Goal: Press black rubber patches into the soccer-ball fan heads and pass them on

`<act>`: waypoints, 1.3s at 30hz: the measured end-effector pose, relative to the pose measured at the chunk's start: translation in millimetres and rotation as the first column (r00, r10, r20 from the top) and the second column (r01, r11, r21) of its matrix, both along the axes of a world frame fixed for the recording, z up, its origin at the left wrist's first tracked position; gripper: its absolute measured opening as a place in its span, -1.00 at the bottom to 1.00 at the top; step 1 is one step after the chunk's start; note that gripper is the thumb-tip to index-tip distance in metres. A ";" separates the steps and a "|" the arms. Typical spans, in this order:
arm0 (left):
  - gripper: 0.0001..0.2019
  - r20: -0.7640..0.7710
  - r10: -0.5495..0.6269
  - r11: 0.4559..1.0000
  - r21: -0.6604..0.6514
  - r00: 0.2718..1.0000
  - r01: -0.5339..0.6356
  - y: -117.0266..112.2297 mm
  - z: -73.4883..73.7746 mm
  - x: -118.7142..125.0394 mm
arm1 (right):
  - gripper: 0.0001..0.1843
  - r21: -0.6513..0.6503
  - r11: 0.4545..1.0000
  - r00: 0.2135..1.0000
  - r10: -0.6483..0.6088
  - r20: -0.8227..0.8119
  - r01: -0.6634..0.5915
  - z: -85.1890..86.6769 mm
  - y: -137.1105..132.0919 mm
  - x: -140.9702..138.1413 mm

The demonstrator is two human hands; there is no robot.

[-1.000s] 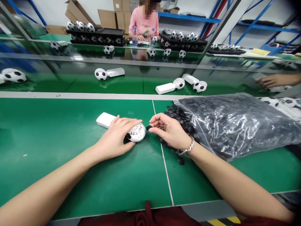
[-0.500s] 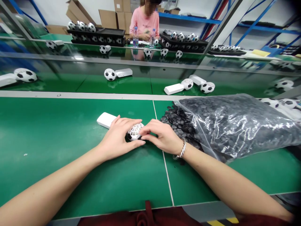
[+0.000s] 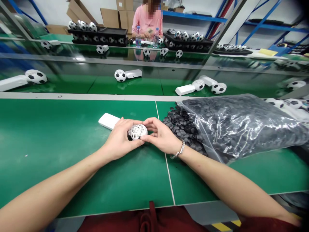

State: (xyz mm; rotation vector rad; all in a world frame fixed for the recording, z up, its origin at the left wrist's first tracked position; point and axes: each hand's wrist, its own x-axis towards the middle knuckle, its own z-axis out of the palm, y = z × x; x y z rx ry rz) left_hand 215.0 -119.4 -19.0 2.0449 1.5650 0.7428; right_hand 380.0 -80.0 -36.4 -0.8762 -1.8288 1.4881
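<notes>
A white handheld fan with a football-patterned round head (image 3: 138,131) lies on the green table, its white handle (image 3: 108,121) pointing to the upper left. My left hand (image 3: 122,137) is wrapped round the left side of the head, covering where it joins the handle. At the right side of the head, my right hand (image 3: 160,135) grips its edge with thumb and fingers. The openwork grille faces up, with a dark patch near its lower left edge. Small black pieces (image 3: 184,127) are heaped just beyond my right hand, spilling from a clear plastic bag (image 3: 246,125).
Beyond a pale rail (image 3: 96,97), a green conveyor belt (image 3: 79,85) carries several football fans (image 3: 120,75). Across it sits a person in a pink top (image 3: 147,22), between black trays (image 3: 101,32) of fans. More white fans (image 3: 293,103) lie behind the bag.
My right fingers have spread from a pinch at the head's edge to a grip round its right side. Fans on the far side of the rail have shifted, the nearer ones rightward.
</notes>
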 end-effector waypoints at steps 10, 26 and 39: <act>-0.51 0.089 -0.015 0.999 -0.033 0.996 0.018 4.9 1.6 -5.3 | -0.60 0.140 0.988 0.997 -0.071 0.010 0.069 -9.0 3.8 -4.7; -0.41 -0.130 -0.059 0.997 0.034 0.990 0.063 -4.6 -4.9 -11.7 | -0.87 0.460 0.872 0.676 -0.237 0.698 -0.170 9.7 33.2 39.4; -0.38 0.073 -0.188 0.969 -0.148 0.979 0.197 -9.7 2.6 -23.0 | -0.83 0.450 0.830 0.736 -0.073 0.673 -0.330 20.9 20.4 31.7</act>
